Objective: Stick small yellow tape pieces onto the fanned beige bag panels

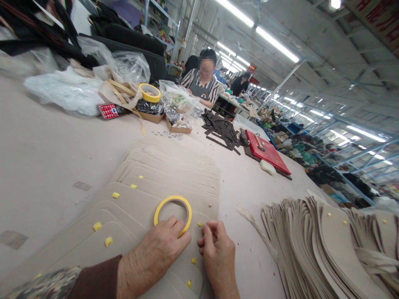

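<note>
My left hand [156,251] is closed on a roll of yellow tape [158,207], thumb and fingers gripping its near right side above a layered spread of beige fabric panels [156,182]. Close to the roll, my right hand [218,253] is curled with thumb and fingertips pinched together. A small bit of yellow tape [200,224] shows right at those fingertips; whether it is pinched or stuck to the panel, I cannot tell. More yellow tape bits [108,241] dot the panels on both sides. Small metal snaps [210,205] line their right edge.
Bundled stacks of beige panels [299,241] stand at the right. Farther back lie a red pad [268,151] with a hammer [259,143], dark strips [221,128], another yellow tape roll [150,93], small boxes [179,128] and plastic bags [65,89]. A co-worker [202,81] sits across the table.
</note>
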The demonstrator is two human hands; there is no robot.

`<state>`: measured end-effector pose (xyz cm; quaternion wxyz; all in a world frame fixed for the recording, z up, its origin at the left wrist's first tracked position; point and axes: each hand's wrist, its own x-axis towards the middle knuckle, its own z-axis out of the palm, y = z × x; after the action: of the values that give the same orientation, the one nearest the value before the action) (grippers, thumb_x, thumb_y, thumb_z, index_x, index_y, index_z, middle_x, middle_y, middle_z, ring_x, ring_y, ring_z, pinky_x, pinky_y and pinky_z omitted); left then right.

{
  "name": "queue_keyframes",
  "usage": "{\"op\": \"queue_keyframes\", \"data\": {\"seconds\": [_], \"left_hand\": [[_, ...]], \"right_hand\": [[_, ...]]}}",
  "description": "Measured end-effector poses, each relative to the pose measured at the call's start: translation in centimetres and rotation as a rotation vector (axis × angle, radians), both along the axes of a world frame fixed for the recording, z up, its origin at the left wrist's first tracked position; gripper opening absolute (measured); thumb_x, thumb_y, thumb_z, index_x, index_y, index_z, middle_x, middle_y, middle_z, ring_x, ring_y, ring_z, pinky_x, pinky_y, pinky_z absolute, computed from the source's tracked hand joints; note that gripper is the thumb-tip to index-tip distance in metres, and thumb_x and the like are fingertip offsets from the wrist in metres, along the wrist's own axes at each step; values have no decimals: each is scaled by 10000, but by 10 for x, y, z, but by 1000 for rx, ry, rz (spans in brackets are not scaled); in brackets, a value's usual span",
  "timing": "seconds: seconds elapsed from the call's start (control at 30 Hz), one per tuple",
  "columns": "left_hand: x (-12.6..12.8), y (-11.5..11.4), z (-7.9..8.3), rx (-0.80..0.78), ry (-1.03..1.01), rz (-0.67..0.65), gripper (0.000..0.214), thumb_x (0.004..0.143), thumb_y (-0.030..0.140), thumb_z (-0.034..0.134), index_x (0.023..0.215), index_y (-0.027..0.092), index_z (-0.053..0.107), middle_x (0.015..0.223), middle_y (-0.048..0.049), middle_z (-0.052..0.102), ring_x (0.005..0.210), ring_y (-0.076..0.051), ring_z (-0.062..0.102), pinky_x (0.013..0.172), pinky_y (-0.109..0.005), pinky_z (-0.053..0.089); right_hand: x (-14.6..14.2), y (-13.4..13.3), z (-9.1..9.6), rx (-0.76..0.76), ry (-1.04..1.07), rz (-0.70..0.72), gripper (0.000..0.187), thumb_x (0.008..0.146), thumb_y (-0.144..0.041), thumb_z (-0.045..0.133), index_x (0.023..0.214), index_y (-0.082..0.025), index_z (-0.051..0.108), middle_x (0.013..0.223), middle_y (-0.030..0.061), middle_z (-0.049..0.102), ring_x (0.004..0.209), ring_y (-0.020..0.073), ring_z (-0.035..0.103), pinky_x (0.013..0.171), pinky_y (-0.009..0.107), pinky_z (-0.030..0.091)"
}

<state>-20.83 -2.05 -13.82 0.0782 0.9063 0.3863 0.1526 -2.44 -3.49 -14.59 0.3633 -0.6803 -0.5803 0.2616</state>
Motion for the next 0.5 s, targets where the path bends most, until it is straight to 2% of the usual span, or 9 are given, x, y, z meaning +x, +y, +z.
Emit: {"op": "queue_keyframes", "data": {"seconds": [0.13, 0.2, 0.33, 0.5], "left_hand": [[0, -1, -1, -25, 6, 18, 131, 888, 62, 581, 882, 192, 603, 903, -52, 636, 795, -243, 554, 708, -367, 478], [-1, -1, 0, -42, 8, 14, 136, 898, 61, 568, 894, 190, 610, 923, -55, 641, 812, -243, 560, 725, -368, 489], [-5, 5, 4, -59, -7, 47, 171, 912, 43, 525, 935, 182, 623, 946, -62, 645, 839, -245, 569, 756, -381, 512], [-12, 23, 14, 15, 1, 255, 274, 892, -22, 440, 975, 143, 643, 994, -111, 647, 962, -277, 570, 839, -419, 509]], "right_hand": [[-3, -1, 0, 191, -213, 100, 200, 922, -276, 531, 857, -203, 705, 761, 40, 729, 673, 173, 693, 660, 250, 513], [-6, 2, 0, 264, -297, 115, 234, 924, -234, 497, 836, -199, 711, 783, 46, 733, 700, 174, 690, 683, 254, 499], [-11, 11, 2, 213, -361, 91, 262, 914, -201, 476, 775, -196, 697, 720, 30, 708, 658, 173, 667, 658, 259, 468], [-11, 16, 10, 116, -326, 86, 228, 886, -192, 505, 720, -193, 662, 683, 17, 673, 650, 160, 644, 645, 242, 451]]}}
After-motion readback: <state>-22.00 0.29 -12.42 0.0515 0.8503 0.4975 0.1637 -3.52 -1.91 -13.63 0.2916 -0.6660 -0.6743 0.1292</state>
